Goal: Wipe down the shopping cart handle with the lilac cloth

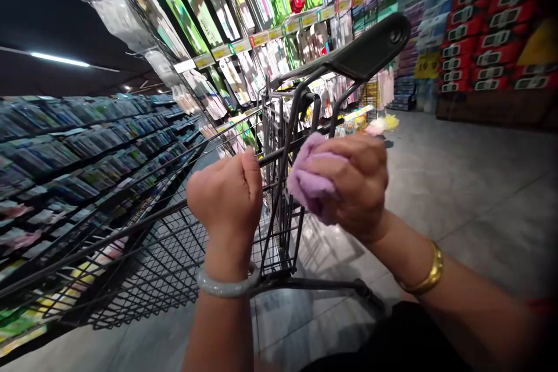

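A black wire shopping cart (279,226) stands tilted in my view. My left hand (226,195) is closed around the dark bar along its top edge, and a pale bangle circles that wrist. In my right hand (355,186) a bunched purple cloth (316,177) is squeezed between the fingers, close to the cart's end frame. Part of the cloth is hidden inside the fist. A gold bangle (429,276) sits on my right wrist. Above both hands rises the cart's black handle (370,46).
Behind the cart, a rack (261,38) holds several rows of hanging packs in green, white and red. Long shelves (78,157) of packaged goods run along the left. Stacked red boxes (488,29) stand at the far right. Grey tiled floor (479,186) lies on the right.
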`<action>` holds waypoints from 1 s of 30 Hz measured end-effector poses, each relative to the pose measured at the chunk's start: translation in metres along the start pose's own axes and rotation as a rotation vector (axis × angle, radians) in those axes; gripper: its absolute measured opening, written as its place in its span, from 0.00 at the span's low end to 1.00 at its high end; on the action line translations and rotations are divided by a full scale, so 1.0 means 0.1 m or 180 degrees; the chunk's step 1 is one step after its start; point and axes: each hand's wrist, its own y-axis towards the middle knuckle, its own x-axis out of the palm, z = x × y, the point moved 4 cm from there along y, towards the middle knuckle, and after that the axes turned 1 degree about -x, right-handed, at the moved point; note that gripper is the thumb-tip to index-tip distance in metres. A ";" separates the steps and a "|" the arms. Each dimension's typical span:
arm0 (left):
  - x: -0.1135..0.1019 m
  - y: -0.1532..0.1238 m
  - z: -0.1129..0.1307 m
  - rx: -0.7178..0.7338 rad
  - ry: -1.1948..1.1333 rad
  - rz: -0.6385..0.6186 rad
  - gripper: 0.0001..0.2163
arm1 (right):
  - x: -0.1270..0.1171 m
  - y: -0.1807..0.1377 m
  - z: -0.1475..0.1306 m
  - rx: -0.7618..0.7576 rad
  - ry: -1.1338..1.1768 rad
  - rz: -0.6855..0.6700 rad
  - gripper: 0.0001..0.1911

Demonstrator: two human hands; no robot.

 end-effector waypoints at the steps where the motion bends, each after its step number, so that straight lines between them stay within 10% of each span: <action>1: 0.00 0.00 0.00 0.0004 -0.0024 0.0045 0.23 | 0.03 -0.03 -0.05 -0.0123 -0.0016 -0.0131 0.10; 5: -0.02 -0.01 0.00 0.0050 -0.0079 0.0124 0.22 | 0.11 -0.09 -0.21 -0.0802 -0.0084 -0.0451 0.11; 13: -0.06 -0.03 0.00 0.0029 -0.0103 0.0143 0.22 | -0.06 0.09 -0.05 0.0126 0.0098 0.0018 0.10; 19: -0.06 -0.04 -0.04 0.0022 -0.0085 0.0147 0.22 | 0.06 -0.06 -0.18 -0.0760 -0.0006 -0.0466 0.14; 26: -0.08 -0.07 -0.08 0.0000 -0.0090 0.0129 0.22 | -0.08 0.04 -0.06 0.0015 0.0146 -0.0011 0.11; 30: -0.08 -0.08 -0.11 -0.0007 -0.0099 0.0153 0.22 | 0.14 -0.23 -0.34 -0.0677 0.0129 -0.0514 0.12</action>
